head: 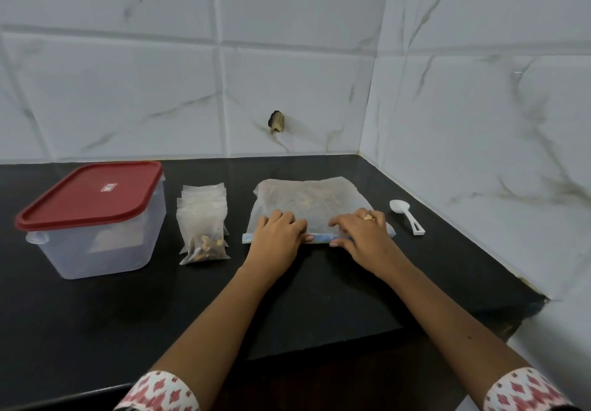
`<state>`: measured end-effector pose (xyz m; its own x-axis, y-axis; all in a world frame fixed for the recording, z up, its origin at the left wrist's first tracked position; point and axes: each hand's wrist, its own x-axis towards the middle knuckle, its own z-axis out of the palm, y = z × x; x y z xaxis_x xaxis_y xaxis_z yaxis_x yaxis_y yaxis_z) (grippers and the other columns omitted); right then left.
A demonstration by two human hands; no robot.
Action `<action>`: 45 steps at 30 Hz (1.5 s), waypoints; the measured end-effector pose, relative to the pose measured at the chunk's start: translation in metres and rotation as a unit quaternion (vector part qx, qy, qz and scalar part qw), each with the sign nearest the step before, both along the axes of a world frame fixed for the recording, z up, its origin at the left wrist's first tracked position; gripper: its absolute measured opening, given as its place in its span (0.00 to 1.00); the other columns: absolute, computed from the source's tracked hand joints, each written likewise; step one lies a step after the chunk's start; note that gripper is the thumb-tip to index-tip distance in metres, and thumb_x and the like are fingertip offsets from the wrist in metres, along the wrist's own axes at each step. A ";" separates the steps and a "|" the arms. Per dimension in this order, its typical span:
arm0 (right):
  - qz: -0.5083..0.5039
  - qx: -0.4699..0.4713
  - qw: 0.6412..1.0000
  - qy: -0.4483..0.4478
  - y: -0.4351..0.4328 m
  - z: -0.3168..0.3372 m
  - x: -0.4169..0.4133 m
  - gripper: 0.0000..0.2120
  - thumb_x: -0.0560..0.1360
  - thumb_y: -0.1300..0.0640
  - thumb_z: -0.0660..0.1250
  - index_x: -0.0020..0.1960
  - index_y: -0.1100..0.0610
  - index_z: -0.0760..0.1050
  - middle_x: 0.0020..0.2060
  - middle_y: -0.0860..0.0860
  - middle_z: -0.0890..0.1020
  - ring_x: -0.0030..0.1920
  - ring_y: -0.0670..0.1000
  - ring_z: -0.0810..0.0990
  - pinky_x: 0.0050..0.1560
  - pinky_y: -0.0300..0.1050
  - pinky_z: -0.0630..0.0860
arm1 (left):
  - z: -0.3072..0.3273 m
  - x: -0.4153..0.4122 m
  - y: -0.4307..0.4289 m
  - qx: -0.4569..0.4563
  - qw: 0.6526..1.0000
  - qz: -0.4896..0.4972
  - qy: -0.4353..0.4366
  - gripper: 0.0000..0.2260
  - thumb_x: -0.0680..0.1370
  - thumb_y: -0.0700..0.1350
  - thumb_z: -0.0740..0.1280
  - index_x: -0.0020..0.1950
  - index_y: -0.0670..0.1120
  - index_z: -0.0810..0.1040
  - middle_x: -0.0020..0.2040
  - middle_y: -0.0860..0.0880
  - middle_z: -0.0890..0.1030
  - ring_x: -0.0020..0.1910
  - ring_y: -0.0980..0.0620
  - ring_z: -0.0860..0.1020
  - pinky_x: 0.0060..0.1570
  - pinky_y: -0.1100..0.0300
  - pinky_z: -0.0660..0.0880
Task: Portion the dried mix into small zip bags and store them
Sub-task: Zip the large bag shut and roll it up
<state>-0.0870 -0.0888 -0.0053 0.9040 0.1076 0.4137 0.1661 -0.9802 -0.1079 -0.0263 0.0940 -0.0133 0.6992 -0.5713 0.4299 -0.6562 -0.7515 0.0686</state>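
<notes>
A large zip bag point(307, 201) of dried mix lies flat on the black counter, its blue zip strip toward me. My left hand point(277, 234) and my right hand point(359, 228) both pinch that strip, thumbs under its near edge and fingers on top. To the left rests a stack of small zip bags point(203, 218); the top one holds brown dried mix at its near end. A white plastic spoon point(406, 215) lies to the right of the large bag, bowl away from me.
A clear plastic container point(96, 234) with a red lid point(92, 193) stands at the left of the black counter point(160, 308). White marble-look tiled walls point(479, 122) close the back and right sides. The counter's front edge runs near my sleeves.
</notes>
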 end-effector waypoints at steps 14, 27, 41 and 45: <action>0.018 -0.011 0.999 -0.046 0.002 -0.004 0.023 0.09 0.72 0.50 0.68 0.48 0.55 0.77 0.46 0.49 0.78 0.49 0.51 0.74 0.55 0.49 0.67 | -0.005 0.020 -0.010 -0.040 0.998 0.014 0.051 0.12 0.82 0.48 0.54 0.56 0.45 0.74 0.55 0.48 0.73 0.53 0.48 0.69 0.47 0.60 0.59; -0.012 0.005 1.000 -0.021 0.009 0.002 0.044 0.09 0.74 0.65 0.59 0.51 0.57 0.74 0.43 0.53 0.79 0.45 0.54 0.75 0.41 0.42 0.65 | -0.002 0.029 -0.014 -0.063 0.997 0.010 0.036 0.08 0.81 0.47 0.57 0.55 0.47 0.73 0.54 0.50 0.75 0.55 0.50 0.69 0.51 0.60 0.61; -0.026 -0.076 0.996 -0.029 0.013 -0.001 0.062 0.09 0.75 0.59 0.61 0.52 0.52 0.78 0.50 0.48 0.77 0.58 0.53 0.71 0.58 0.50 0.61 | -0.002 0.039 -0.021 -0.049 0.995 0.035 0.077 0.15 0.78 0.55 0.61 0.59 0.47 0.70 0.59 0.49 0.69 0.60 0.48 0.65 0.55 0.58 0.63; -0.010 -0.029 0.999 -0.023 0.009 0.003 0.064 0.09 0.77 0.56 0.60 0.52 0.54 0.77 0.51 0.49 0.80 0.54 0.51 0.75 0.55 0.44 0.65 | -0.003 0.041 -0.025 -0.064 0.996 0.025 0.048 0.09 0.80 0.46 0.58 0.58 0.47 0.73 0.59 0.50 0.74 0.59 0.49 0.67 0.56 0.58 0.62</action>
